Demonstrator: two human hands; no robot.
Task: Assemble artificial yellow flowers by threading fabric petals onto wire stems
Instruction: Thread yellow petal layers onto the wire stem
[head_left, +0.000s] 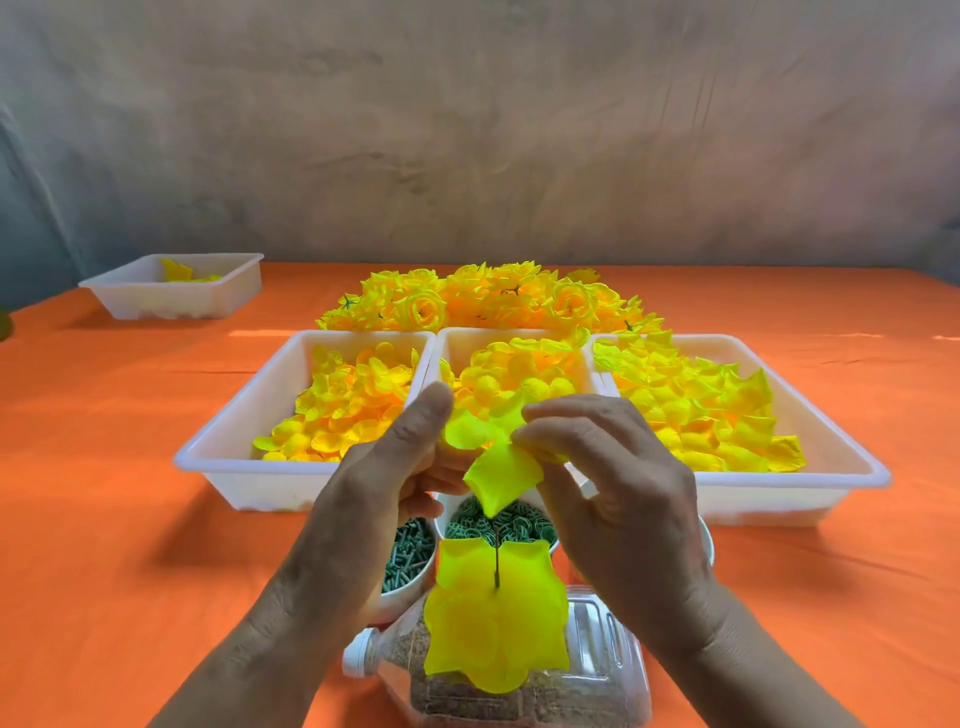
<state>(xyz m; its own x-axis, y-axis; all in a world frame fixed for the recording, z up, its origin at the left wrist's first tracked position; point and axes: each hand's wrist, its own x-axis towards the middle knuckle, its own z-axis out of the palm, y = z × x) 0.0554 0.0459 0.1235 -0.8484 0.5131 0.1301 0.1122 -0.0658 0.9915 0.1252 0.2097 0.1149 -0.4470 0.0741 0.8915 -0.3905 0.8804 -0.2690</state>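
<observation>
Both hands meet just above the work. The left hand (384, 467) has its forefinger straight up and its lower fingers curled under a small bunch of yellow fabric petals (501, 460). The right hand (613, 493) pinches the same bunch from the other side with thumb and fingertips, and one petal hangs point-down between them.

Nearest the camera, a clear plastic bottle (587, 670) lies on its side on the orange tablecloth (104, 519), filled with brown grainy stuff, its white cap (358, 657) to the left. On top of it sits a large yellow petal layer (496, 618), with a thin dark wire stem (497, 564) poking up through its middle, right under the hanging petal.

Behind that are two white bowls. The left bowl (410, 551) holds green stick-like parts and the centre bowl (498, 522) holds green round ones.

Further back, three white trays stand side by side, the left tray (234, 415), middle tray (457, 343) and right tray (831, 431), all heaped with yellow petals. Beyond them lies a pile of finished yellow flowers (493, 301). Off at the far left stands a smaller white tray (171, 296) with a few petals in it, in front of a grey wall (467, 130).
</observation>
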